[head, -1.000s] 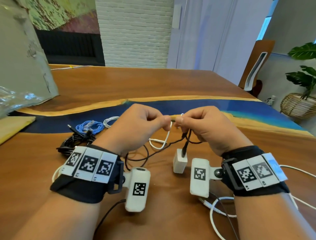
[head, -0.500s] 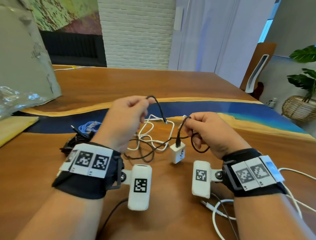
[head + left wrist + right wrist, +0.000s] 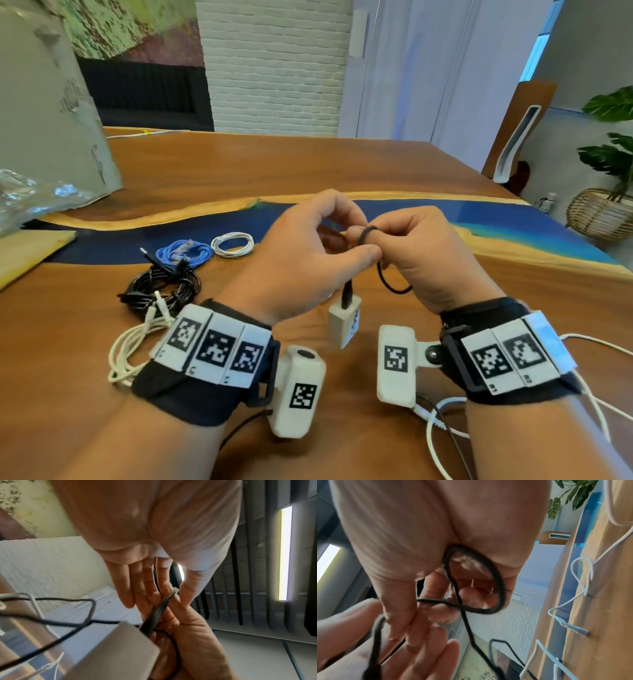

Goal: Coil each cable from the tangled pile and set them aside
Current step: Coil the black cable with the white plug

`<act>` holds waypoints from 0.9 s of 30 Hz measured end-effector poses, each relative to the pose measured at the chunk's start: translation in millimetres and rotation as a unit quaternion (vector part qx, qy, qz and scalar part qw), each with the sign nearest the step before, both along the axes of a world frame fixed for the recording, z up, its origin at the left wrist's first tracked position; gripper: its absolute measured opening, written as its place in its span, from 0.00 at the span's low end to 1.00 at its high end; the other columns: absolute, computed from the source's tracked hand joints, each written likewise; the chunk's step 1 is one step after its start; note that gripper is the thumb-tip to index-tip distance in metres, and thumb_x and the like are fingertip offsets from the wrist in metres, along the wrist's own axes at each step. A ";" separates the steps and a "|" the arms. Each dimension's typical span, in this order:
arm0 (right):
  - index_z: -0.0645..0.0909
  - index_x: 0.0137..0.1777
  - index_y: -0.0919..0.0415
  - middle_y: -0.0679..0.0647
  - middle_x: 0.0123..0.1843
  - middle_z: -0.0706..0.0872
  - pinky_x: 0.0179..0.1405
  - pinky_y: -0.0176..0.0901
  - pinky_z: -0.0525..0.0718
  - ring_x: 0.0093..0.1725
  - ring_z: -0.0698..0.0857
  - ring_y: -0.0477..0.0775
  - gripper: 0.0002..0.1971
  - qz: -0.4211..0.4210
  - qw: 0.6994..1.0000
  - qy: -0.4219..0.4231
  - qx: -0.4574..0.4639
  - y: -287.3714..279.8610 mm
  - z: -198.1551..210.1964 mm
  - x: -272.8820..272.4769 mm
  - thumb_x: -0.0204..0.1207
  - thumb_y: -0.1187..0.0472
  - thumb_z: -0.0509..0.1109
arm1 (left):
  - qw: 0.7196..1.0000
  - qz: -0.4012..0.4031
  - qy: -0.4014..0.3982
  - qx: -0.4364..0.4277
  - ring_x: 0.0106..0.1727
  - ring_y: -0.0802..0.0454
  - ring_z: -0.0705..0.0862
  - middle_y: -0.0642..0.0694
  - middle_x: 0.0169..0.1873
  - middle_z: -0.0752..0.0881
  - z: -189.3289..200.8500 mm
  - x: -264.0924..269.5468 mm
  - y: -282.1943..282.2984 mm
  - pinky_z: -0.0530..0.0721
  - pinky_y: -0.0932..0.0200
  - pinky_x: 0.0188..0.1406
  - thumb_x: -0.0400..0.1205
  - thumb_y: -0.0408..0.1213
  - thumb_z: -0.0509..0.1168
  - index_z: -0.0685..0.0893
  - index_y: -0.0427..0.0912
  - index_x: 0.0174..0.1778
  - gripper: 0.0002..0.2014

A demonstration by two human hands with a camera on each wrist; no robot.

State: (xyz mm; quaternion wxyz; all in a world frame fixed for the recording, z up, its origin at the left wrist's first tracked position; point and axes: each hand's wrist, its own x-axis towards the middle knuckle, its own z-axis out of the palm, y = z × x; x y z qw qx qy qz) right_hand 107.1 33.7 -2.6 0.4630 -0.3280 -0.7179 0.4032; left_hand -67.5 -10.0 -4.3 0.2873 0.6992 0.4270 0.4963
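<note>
Over on the far left of the table (image 3: 239, 164), three finished coils are already parked: a blue cable (image 3: 183, 253), a thin white cable (image 3: 233, 245) just right of it, and a chunkier black bundle (image 3: 161, 291) nearer in, with a loose cream-white cable (image 3: 132, 346) trailing off beside it. So a decent chunk of the pile looks sorted, judging by how things lie.

Mid-table, a thin black cable (image 3: 368, 234) is being wound. A small loop of it is wrapped round a finger of the right hand (image 3: 421, 253), whose grip is curled tight on the cord, and another loop hangs below the palm. The left hand (image 3: 308, 260) is pinching the same cord right next to it, thumb against fingertip. A white charger block (image 3: 344, 322) is still plugged onto the cable's end and dangles just above the wood. Only a couple of turns look made, so this one is probably early days.

Still left to do, apparently: a white cable (image 3: 442, 421) sprawled uncoiled at the near right, plus that cream one, which is only loosely gathered.

Material-wise, the black cord is matte, skinny and floppy, kinks easily. The blue one looks glossy and springy. The charger is a hard, boxy cube. The table itself is polished wood with a shiny blue resin strip running across it.
</note>
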 end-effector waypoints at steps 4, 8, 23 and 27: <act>0.92 0.37 0.64 0.62 0.35 0.92 0.39 0.45 0.86 0.37 0.89 0.53 0.05 -0.036 0.999 0.032 0.008 3.6 -1.7 -3.3 0.73 0.65 0.82 | 0.995 -0.029 -0.021 -0.097 0.40 0.39 0.90 0.42 0.36 0.91 -4.1 -7.0 6.2 0.89 0.29 0.54 0.81 0.40 0.77 0.81 0.44 0.52 0.11; 0.92 0.43 0.66 0.63 0.41 0.93 0.50 0.58 0.89 0.45 0.92 0.64 0.05 -0.055 0.998 0.035 0.011 10.1 -5.4 3.7 0.70 0.65 0.84 | 0.994 -0.020 -0.014 -0.106 0.32 0.47 0.80 0.44 0.27 0.83 -5.7 -8.9 6.8 0.82 0.45 0.42 0.90 0.47 0.65 0.84 0.43 0.32 0.20; 0.88 0.58 0.64 0.53 0.31 0.77 0.20 0.43 0.68 0.19 0.65 0.49 0.15 -0.016 0.968 0.210 -0.136 17.1 -5.3 13.1 0.86 0.72 0.60 | 0.941 -0.175 -0.196 -0.213 0.17 0.53 0.63 0.46 0.21 0.65 -0.3 -14.9 -1.0 0.74 0.59 0.21 0.92 0.42 0.54 0.87 0.35 0.44 0.20; 0.92 0.54 0.56 0.56 0.34 0.80 0.15 0.36 0.58 0.17 0.63 0.45 0.11 -0.080 0.987 0.084 -0.110 20.1 -10.6 9.1 0.88 0.61 0.66 | 0.900 -0.164 -0.353 -0.194 0.22 0.55 0.64 0.48 0.27 0.68 2.7 -8.9 3.7 0.72 0.61 0.24 0.91 0.38 0.54 0.87 0.33 0.49 0.18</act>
